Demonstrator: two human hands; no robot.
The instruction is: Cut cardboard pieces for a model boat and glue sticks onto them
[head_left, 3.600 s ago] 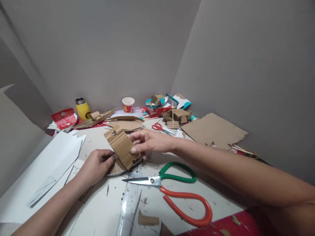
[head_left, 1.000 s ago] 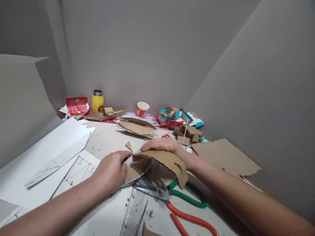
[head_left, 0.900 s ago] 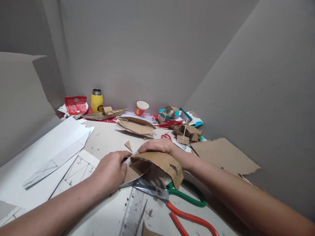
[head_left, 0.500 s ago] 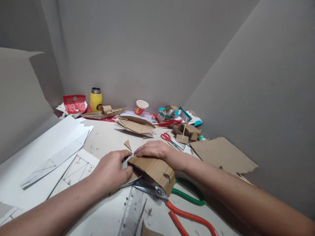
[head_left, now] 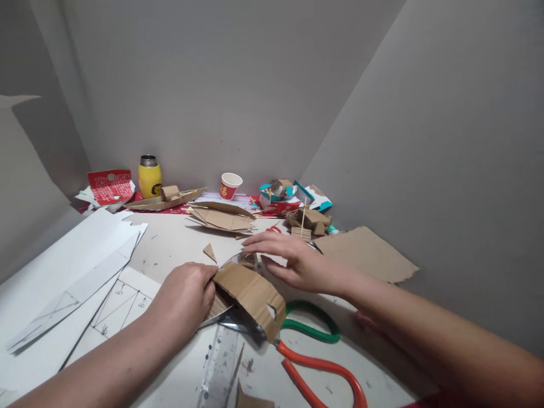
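Arching over rimmed container point(head_left: 217, 318): cardboard point(head_left: 250, 292)

Bent cardbd strip point(head_left: 253, 296) across pale-rimmed cardbd piece point(head_left: 216, 307)
Strip brown, ridged, arched, small hole nr R end; piece below mostly hidden, corrug face showing at L

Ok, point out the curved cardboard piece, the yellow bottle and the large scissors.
Curved cardboard piece point(head_left: 250, 294): head view, middle of its outer face.
Yellow bottle point(head_left: 148, 177): head view, middle of its body.
Large scissors point(head_left: 312, 361): head view, on the orange handle.
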